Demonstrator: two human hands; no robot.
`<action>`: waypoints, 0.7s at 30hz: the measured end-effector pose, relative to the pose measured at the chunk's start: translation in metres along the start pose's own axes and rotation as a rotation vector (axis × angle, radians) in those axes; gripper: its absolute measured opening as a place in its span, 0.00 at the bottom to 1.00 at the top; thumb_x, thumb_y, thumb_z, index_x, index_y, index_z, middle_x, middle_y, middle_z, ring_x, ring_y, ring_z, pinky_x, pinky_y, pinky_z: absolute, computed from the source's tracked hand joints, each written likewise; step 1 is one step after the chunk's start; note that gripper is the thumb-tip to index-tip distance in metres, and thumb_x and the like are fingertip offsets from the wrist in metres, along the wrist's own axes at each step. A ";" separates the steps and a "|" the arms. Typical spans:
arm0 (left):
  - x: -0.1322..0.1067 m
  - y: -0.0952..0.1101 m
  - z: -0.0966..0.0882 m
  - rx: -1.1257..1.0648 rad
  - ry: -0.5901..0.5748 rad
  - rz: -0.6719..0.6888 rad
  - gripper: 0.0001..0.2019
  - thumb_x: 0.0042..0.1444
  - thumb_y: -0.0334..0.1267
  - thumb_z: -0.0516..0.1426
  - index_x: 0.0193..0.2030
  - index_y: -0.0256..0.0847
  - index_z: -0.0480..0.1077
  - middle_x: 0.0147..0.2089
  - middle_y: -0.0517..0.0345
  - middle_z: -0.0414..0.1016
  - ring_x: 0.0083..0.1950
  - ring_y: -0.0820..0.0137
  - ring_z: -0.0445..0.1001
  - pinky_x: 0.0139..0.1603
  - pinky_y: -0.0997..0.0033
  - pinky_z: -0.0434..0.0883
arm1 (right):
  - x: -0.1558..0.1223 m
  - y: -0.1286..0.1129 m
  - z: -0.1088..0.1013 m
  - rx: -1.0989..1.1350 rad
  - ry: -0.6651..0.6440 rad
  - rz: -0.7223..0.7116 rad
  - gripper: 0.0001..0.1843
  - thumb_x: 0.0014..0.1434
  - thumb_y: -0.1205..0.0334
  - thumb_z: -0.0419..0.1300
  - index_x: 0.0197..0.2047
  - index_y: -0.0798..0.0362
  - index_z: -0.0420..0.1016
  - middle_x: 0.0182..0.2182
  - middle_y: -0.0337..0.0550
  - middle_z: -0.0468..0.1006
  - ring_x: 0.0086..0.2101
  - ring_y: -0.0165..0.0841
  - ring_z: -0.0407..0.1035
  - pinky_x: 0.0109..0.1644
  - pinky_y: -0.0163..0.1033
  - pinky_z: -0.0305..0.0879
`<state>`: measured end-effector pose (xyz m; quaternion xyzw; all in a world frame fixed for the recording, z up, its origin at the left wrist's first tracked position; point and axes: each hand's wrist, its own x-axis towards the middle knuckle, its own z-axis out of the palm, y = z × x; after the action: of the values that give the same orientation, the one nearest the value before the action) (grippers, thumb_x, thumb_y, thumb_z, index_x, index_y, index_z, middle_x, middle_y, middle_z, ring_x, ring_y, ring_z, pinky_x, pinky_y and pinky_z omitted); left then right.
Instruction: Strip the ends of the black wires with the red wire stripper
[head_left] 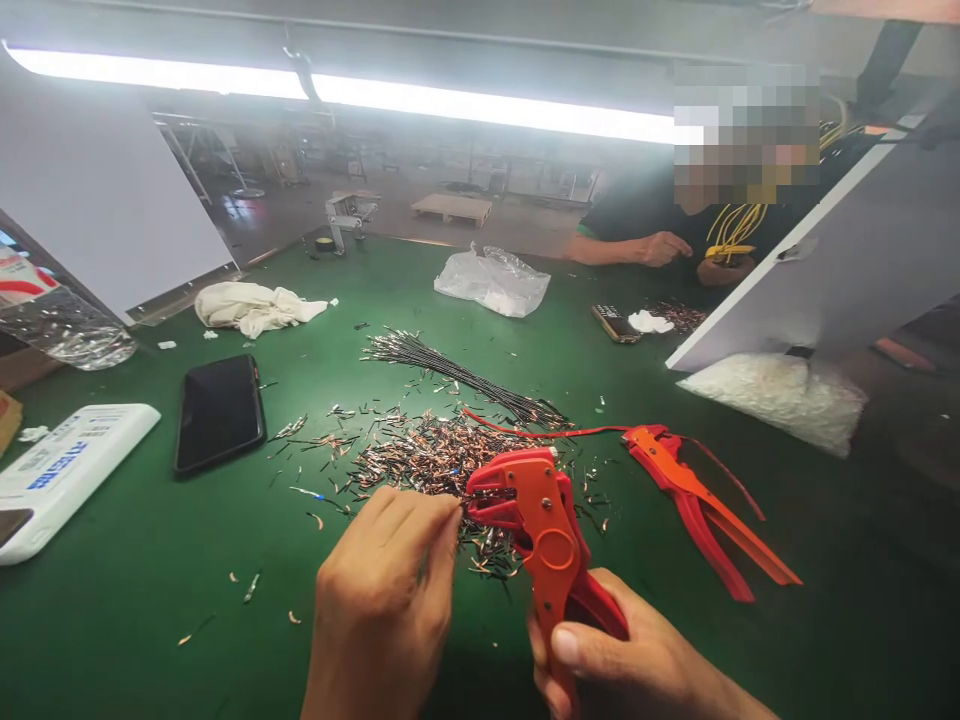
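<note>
My right hand [630, 660] grips the handles of a red and orange wire stripper [536, 515], its jaws pointing left. My left hand [386, 590] is pinched shut at the jaws, fingertips against them, holding a thin wire piece too small to make out clearly. Just beyond the jaws lies a pile of stripped copper and black wire bits [427, 455]. Behind that pile, a bundle of thin black wires [457, 375] lies diagonally on the green mat [135, 600].
A second red stripper [697, 500] lies to the right. A black phone [219, 412] and a white box [64, 470] lie at left, a white cloth [251, 305] and a plastic bag [493, 282] farther back. Another person [660, 245] sits across the table. A white bag [776, 395] is at right.
</note>
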<state>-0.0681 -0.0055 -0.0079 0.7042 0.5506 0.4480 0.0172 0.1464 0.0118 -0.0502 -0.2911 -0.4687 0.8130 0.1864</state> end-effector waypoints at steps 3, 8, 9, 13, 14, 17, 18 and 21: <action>-0.002 -0.002 -0.001 -0.009 -0.011 -0.003 0.08 0.62 0.24 0.59 0.40 0.42 0.72 0.32 0.63 0.74 0.33 0.73 0.69 0.35 0.72 0.68 | -0.001 0.000 0.000 0.045 -0.001 0.033 0.26 0.55 0.40 0.65 0.29 0.58 0.72 0.21 0.39 0.70 0.22 0.26 0.63 0.27 0.32 0.59; -0.003 -0.004 -0.002 0.005 0.023 -0.016 0.08 0.61 0.24 0.59 0.40 0.42 0.72 0.32 0.64 0.74 0.33 0.74 0.69 0.35 0.74 0.69 | -0.002 0.000 0.003 0.266 0.040 0.106 0.22 0.52 0.45 0.67 0.32 0.58 0.73 0.20 0.40 0.72 0.21 0.26 0.64 0.25 0.29 0.58; -0.003 -0.003 -0.002 0.006 0.029 -0.017 0.08 0.61 0.24 0.60 0.40 0.42 0.72 0.32 0.65 0.74 0.33 0.74 0.69 0.35 0.74 0.68 | -0.003 -0.001 0.003 0.285 0.043 0.109 0.21 0.52 0.47 0.67 0.32 0.59 0.74 0.20 0.39 0.72 0.21 0.26 0.64 0.25 0.29 0.58; -0.002 -0.002 -0.003 0.009 0.055 -0.020 0.08 0.61 0.24 0.60 0.41 0.42 0.73 0.32 0.64 0.74 0.33 0.74 0.69 0.35 0.74 0.68 | -0.004 -0.002 0.004 0.321 0.024 0.106 0.19 0.50 0.50 0.69 0.30 0.60 0.75 0.19 0.38 0.70 0.21 0.26 0.65 0.25 0.28 0.58; -0.003 -0.001 -0.004 0.015 0.069 -0.022 0.08 0.61 0.24 0.60 0.40 0.42 0.73 0.32 0.65 0.74 0.33 0.74 0.69 0.35 0.74 0.68 | -0.004 -0.003 0.005 0.336 0.023 0.110 0.19 0.49 0.50 0.69 0.30 0.60 0.76 0.19 0.38 0.70 0.21 0.26 0.65 0.25 0.28 0.58; -0.004 -0.003 -0.005 0.026 0.070 -0.014 0.08 0.61 0.24 0.60 0.40 0.42 0.73 0.32 0.64 0.74 0.33 0.74 0.68 0.35 0.74 0.68 | -0.004 -0.003 0.005 0.381 0.013 0.105 0.18 0.49 0.52 0.69 0.30 0.60 0.76 0.19 0.38 0.69 0.21 0.26 0.64 0.26 0.28 0.58; -0.005 -0.004 -0.005 0.027 0.058 -0.006 0.08 0.61 0.24 0.60 0.41 0.41 0.73 0.32 0.64 0.74 0.33 0.74 0.68 0.35 0.74 0.68 | -0.004 -0.003 0.005 0.387 0.009 0.099 0.18 0.49 0.52 0.69 0.30 0.60 0.76 0.19 0.38 0.69 0.21 0.26 0.64 0.26 0.28 0.57; -0.006 -0.008 -0.004 0.039 0.030 0.021 0.08 0.61 0.24 0.60 0.43 0.41 0.74 0.34 0.63 0.75 0.34 0.73 0.68 0.36 0.73 0.68 | -0.002 -0.001 0.002 0.369 0.007 0.078 0.19 0.49 0.51 0.69 0.31 0.60 0.75 0.19 0.38 0.68 0.22 0.26 0.64 0.26 0.29 0.57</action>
<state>-0.0772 -0.0094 -0.0135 0.7034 0.5520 0.4478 -0.0092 0.1466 0.0093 -0.0479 -0.2728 -0.2993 0.8906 0.2068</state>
